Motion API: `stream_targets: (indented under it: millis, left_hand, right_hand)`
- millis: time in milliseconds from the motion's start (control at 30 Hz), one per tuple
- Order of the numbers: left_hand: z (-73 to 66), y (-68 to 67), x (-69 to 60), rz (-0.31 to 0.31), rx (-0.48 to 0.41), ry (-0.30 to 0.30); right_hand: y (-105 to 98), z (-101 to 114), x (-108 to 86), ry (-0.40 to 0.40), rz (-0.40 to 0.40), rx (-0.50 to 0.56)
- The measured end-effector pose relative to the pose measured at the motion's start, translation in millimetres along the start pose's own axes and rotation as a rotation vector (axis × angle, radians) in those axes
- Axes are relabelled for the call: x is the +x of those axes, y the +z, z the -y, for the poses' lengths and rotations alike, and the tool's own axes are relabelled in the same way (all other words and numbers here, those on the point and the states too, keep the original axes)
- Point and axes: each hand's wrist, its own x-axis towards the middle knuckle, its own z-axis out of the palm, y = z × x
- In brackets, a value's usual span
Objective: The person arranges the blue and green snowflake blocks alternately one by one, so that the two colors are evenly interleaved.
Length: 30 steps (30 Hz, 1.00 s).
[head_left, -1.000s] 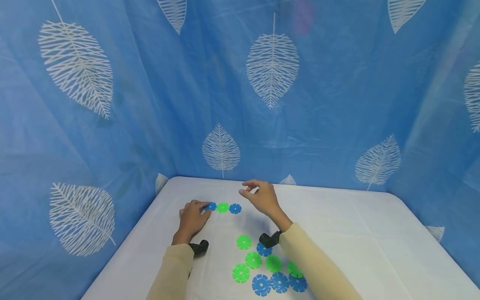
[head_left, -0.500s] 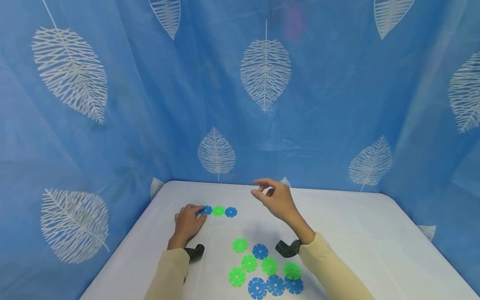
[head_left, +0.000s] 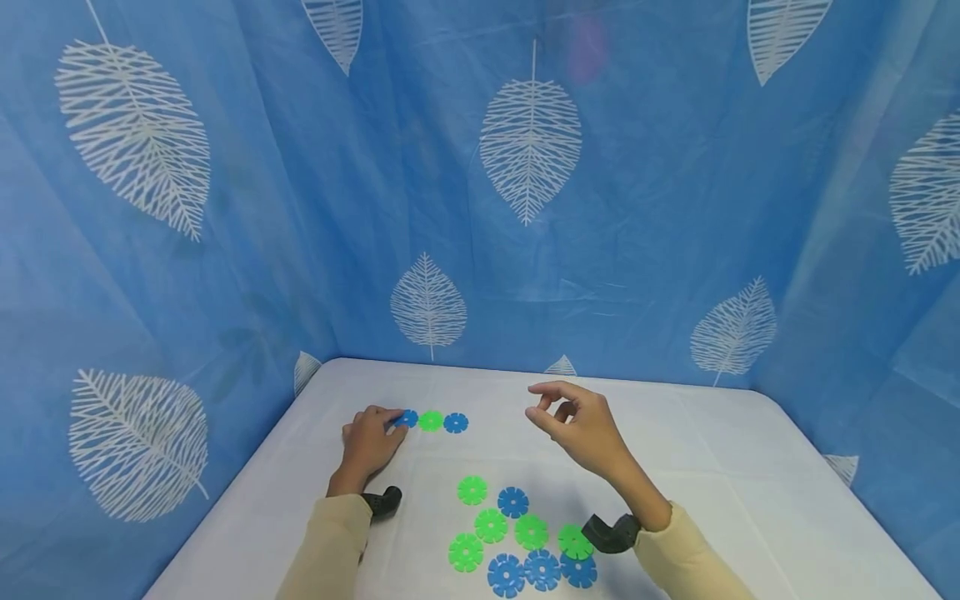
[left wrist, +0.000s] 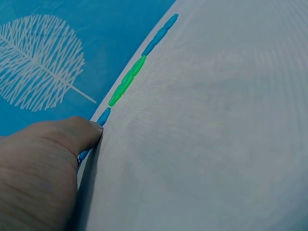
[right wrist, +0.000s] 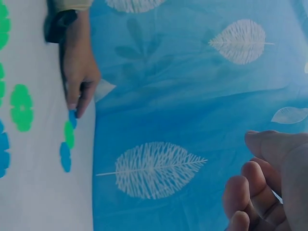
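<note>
A row of three notched plastic discs lies on the white tabletop in the head view: a blue disc (head_left: 408,418) on the left, a green disc (head_left: 431,421) in the middle and another blue disc (head_left: 456,423) on the right. Neighbours in the row sit edge to edge. My left hand (head_left: 369,442) pinches the left blue disc between thumb and forefinger; the left wrist view shows the thumb (left wrist: 89,131) over part of it. To the right of the row, my right hand (head_left: 585,427) is raised above the table, fingers loosely bent, thumb and forefinger apart, holding nothing.
Nearer the front lie several loose discs, including a green disc (head_left: 472,490), a blue disc (head_left: 513,502) and an overlapping blue disc (head_left: 542,569). The right forearm passes beside them. A blue leaf-patterned curtain (head_left: 630,250) borders the white table (head_left: 712,467).
My right hand has drawn away from the row to the right and slightly back toward me. The left hand keeps its place on the left blue disc. The head view has shifted slightly.
</note>
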Motion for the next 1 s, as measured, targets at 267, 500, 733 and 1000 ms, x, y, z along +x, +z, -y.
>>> stream_targets:
  millis: [267,500,733,1000]
  left_hand:
    - [-2.6,-2.3,1.0,0.020,0.011,-0.003]
    - [-2.7,-2.9,-0.7,0.016,0.005,-0.004]
    - [0.0,-1.5,-1.0,0.029,-0.001,-0.004]
    - [2.4,-0.9,0.0,0.024,-0.002,-0.001]
  right_hand:
    - [-11,-8,-30.3,0.008,0.114,-0.031]
    - [-24,-20,-56.5,-0.012,0.299,0.013]
    - [-38,-30,-67.1,0.017,0.398,0.046]
    - [-43,-43,-65.6,0.063,0.509,0.056]
